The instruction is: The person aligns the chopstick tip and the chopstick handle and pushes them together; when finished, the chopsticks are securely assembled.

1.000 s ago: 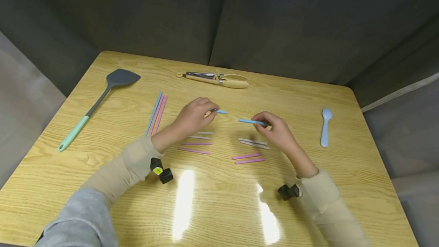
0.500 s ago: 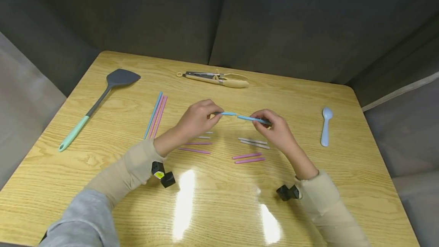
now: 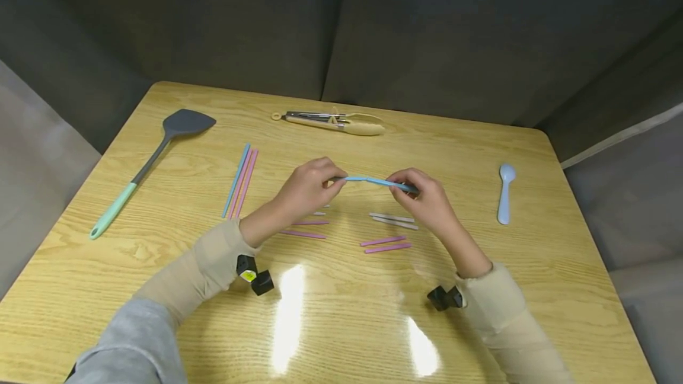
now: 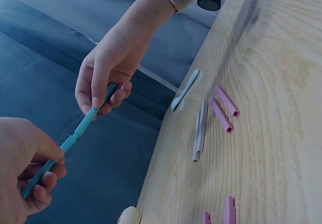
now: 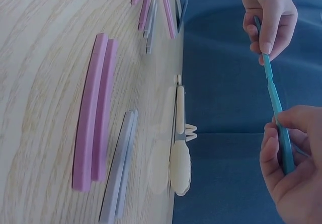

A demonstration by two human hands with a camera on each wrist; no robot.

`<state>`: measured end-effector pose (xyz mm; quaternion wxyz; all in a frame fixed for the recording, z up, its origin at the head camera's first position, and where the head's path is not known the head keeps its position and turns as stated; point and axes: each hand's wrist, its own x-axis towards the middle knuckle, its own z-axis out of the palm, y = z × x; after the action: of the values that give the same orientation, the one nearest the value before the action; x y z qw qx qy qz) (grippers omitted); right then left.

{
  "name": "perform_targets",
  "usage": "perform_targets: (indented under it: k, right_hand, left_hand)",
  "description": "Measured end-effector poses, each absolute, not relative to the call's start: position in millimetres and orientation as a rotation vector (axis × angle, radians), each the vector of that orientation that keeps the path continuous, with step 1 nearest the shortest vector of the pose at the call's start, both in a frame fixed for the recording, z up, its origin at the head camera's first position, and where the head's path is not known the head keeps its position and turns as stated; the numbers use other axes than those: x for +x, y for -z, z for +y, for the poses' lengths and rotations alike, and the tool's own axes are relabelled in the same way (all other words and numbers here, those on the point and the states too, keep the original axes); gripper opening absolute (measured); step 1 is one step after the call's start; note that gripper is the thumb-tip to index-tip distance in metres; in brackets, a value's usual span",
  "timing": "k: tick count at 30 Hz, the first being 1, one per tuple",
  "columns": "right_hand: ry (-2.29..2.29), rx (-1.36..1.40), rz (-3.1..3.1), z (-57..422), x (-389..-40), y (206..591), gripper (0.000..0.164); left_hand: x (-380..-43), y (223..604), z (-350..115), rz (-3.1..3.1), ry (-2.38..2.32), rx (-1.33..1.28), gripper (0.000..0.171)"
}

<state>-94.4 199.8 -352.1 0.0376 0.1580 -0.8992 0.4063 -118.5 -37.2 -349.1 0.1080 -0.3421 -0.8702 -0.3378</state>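
Observation:
My left hand [image 3: 308,187] pinches a slim blue chopstick half [image 3: 355,178] above the middle of the table. From the other side, my right hand [image 3: 425,195] grips a thicker blue chopstick half [image 3: 377,181] between thumb and fingers. The inner ends of the two halves meet, with a slight bend at the joint [image 5: 269,79]. Their outer ends are partly hidden by the hands. Below the right hand lie two grey-white halves [image 3: 393,221] and two pink halves [image 3: 385,245]. Slim pink halves [image 3: 304,234] lie below the left hand, which partly covers the grey-white ones beside them.
One long blue chopstick [image 3: 236,181] and two long pink chopsticks [image 3: 248,185] lie at the left. Farther left is a turner [image 3: 152,159] with a green handle. Tongs [image 3: 331,123] lie at the back, and a light blue spoon [image 3: 505,193] is at the right.
My left hand has moved right with its blue half, closing the gap until the ends meet. The right hand has hardly moved.

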Motion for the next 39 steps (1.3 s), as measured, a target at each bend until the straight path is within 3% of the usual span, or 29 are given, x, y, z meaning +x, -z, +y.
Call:
perform_targets:
  k: [12,23,39]
  right_hand:
    - [-1.31,0.555,-2.692,197.3,-94.3,349.6,0.012]
    - [-1.367,0.591,-2.625,181.1,-81.3,321.4,0.008]
    - [-1.463,0.674,-2.594,190.4,-91.8,333.3,0.009]
  left_hand:
    - [-121.7,349.7,-39.6,-2.499,1.186,-1.063,0.009]
    - [-122.1,349.6,-38.8,-2.45,1.233,-1.078,0.008]
    - [-116.9,348.0,-42.6,-2.326,1.393,-1.064,0.006]
